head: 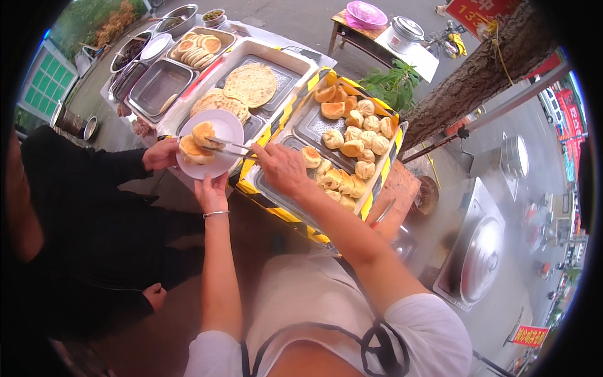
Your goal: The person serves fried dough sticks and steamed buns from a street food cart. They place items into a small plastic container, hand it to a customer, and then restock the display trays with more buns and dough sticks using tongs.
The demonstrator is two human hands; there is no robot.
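Observation:
My left hand [212, 194], a bangle at its wrist, supports the near rim of a white plate [228, 123]. In my right hand [281, 167] are metal tongs [238, 150], their tips at the upper of two browned buns [203, 132] on the plate. Another person's hand [161, 153] grips the plate's left edge. Beneath my right forearm, a tray edged with yellow-black striped tape [271, 195] holds pan-fried buns [346, 183] and pleated steamed buns [367, 136]. Behind the plate lie round flatbreads [250, 85] in a white-rimmed tray [306, 70].
A person in dark clothes [94, 202] stands close on my left. Steel trays [160, 87] and bowls of food [176, 22] fill the far left. A tree trunk [476, 70] leans at right, beyond an orange board [395, 198]. A lidded steel pot [480, 259] sits lower right amid steam.

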